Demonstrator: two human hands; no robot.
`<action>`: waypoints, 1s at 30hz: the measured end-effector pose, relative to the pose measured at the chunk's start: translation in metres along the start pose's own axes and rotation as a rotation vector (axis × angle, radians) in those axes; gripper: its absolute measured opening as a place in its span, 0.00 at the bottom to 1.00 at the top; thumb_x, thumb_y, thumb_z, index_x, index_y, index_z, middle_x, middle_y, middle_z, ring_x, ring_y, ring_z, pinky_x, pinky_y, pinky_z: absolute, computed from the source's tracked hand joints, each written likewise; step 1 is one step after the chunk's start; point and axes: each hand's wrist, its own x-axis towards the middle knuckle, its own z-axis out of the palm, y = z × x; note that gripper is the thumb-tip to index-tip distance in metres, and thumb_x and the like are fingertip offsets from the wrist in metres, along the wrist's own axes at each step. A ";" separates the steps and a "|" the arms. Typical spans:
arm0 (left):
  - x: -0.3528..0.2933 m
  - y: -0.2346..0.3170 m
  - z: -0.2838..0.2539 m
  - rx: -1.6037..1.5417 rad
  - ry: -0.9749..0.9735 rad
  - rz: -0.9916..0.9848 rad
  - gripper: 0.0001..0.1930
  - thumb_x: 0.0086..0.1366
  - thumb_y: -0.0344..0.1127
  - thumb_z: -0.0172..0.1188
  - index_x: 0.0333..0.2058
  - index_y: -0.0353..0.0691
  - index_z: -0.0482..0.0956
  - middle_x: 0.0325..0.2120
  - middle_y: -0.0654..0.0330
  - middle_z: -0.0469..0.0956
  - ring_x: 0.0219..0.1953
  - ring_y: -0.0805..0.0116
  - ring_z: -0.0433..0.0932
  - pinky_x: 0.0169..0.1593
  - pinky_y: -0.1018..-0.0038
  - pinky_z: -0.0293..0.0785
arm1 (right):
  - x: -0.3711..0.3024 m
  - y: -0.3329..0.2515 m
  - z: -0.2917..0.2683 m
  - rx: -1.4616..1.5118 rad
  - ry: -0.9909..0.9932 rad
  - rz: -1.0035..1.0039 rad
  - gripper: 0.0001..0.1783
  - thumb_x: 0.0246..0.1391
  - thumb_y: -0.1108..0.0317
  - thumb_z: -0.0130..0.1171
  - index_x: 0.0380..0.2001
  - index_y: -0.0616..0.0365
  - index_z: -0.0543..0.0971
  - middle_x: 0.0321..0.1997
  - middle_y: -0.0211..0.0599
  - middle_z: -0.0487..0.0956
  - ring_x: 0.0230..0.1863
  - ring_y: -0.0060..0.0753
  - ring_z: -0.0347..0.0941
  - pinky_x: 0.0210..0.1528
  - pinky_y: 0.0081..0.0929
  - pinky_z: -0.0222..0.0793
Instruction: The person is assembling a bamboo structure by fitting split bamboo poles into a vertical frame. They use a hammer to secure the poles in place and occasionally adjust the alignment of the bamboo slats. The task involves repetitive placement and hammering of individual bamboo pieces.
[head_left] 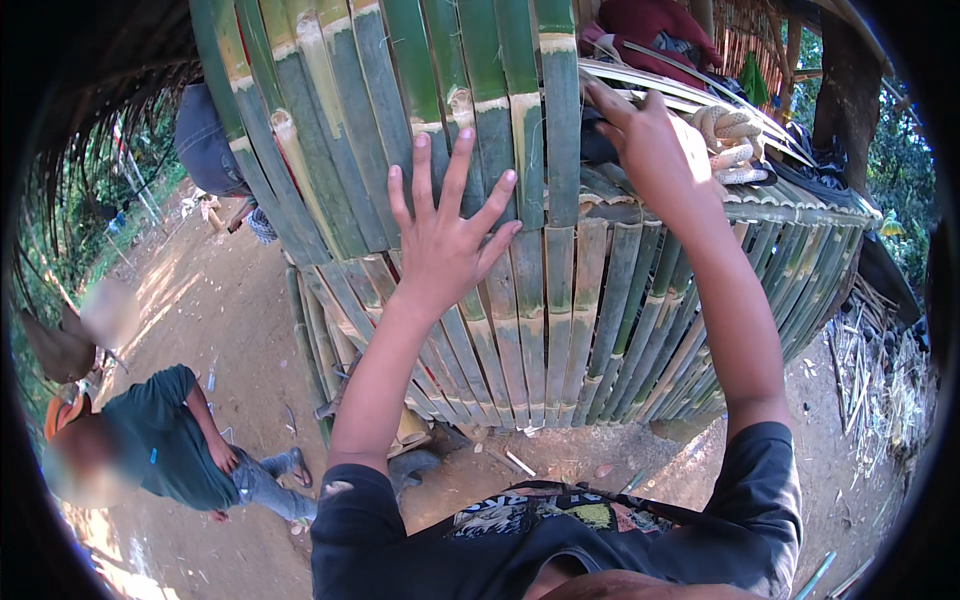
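Observation:
A panel of split green bamboo slats stands upright in front of me, over a lower wall of bamboo slats. My left hand lies flat on the panel, its fingers spread and nothing held in them. At the panel's right edge is my right hand, with its fingers bent and drawn together. Its fingertips meet that edge near some thin pale strips; what they pinch, if anything, is hidden.
A thick coiled rope and dark red cloth lie on the bamboo ledge at the right. A person in a green shirt is on the dirt ground at the left. Dark blue cloth shows beside the panel. Dry plant scraps litter the right.

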 end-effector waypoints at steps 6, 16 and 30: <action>0.001 0.001 0.002 0.015 0.012 0.009 0.31 0.61 0.55 0.70 0.63 0.65 0.75 0.76 0.51 0.53 0.77 0.35 0.45 0.72 0.36 0.36 | 0.039 0.007 0.038 -0.178 -0.011 -0.198 0.21 0.65 0.65 0.55 0.61 0.39 0.79 0.46 0.52 0.79 0.46 0.52 0.82 0.43 0.44 0.81; 0.002 0.001 0.008 -0.022 0.029 0.003 0.35 0.59 0.62 0.69 0.63 0.64 0.72 0.76 0.51 0.52 0.77 0.32 0.44 0.71 0.31 0.36 | 0.029 0.016 0.049 -0.002 0.173 -0.346 0.24 0.54 0.74 0.59 0.56 0.49 0.83 0.56 0.53 0.74 0.63 0.57 0.69 0.66 0.49 0.66; 0.002 0.015 0.024 -0.020 0.126 -0.060 0.37 0.58 0.64 0.69 0.62 0.59 0.69 0.76 0.47 0.52 0.77 0.32 0.42 0.72 0.34 0.32 | -0.023 -0.023 0.043 1.269 -0.120 0.027 0.26 0.56 0.68 0.73 0.55 0.66 0.76 0.45 0.43 0.86 0.41 0.28 0.82 0.47 0.27 0.79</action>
